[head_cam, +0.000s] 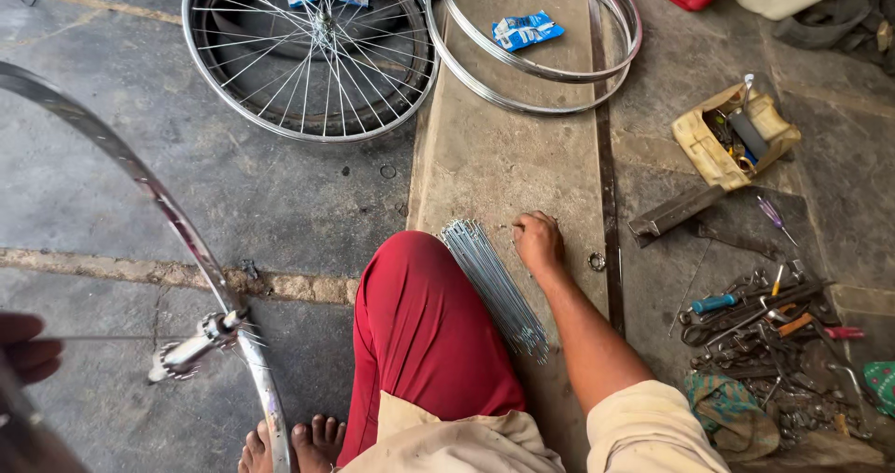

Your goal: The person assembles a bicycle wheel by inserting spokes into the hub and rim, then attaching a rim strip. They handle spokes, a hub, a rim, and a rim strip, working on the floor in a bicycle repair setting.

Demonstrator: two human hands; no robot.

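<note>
Closest to the lens, the left hand [26, 347] sits at the frame's edge, fingers curled round a thin steel spoke [103, 338] that runs to a silver metal hub [191, 350]; how tightly it grips cannot be told, since most of the hand is cut off. That hub hangs inside a bare chrome bicycle rim [140, 179], which carries hardly any spokes, so the lacing looks barely begun. The right hand [538, 242] rests fingertips-down on the concrete floor [503, 156], loosely bent and seemingly holding nothing, just beside a bundle of loose silver spokes [494, 287] lying against the red-trousered knee [419, 324] (plenty left to fit). Farther off lie a fully spoked wheel [310, 49], two empty chrome rims [536, 40], and a heap of hand tools [764, 324]
</note>
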